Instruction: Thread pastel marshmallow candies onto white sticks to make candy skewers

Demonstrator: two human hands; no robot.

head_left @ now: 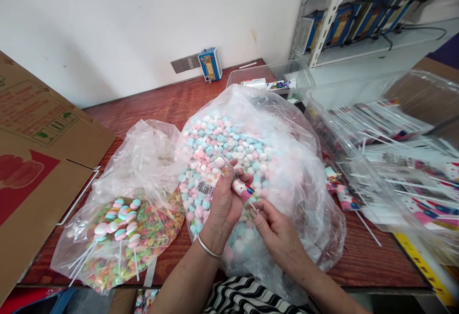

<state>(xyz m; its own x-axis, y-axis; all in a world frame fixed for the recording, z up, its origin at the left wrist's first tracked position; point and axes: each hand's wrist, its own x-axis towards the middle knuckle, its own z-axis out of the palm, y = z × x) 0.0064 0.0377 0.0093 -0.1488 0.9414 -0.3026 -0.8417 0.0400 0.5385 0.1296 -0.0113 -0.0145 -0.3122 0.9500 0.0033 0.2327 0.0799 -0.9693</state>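
My left hand (224, 199) is closed around a small clear printed wrapper (215, 178) with pastel candy pieces inside, held over a big clear bag of pink, blue and white candies (229, 142). My right hand (276, 230) pinches a thin white stick (253, 205) at the wrapper's lower end. A bangle sits on my left wrist. To the left lies a second clear bag (143, 223) with small multicoloured candies, and several finished candy sticks (124, 223) rest on top of it.
A brown cardboard box (39, 161) stands at the left. A clear bin with printed wrappers (405, 161) sits at the right, another clear tub (272, 77) behind. A finished candy stick (340, 192) lies by the bin. The wooden table (161, 103) meets a white wall; metal shelving is at top right.
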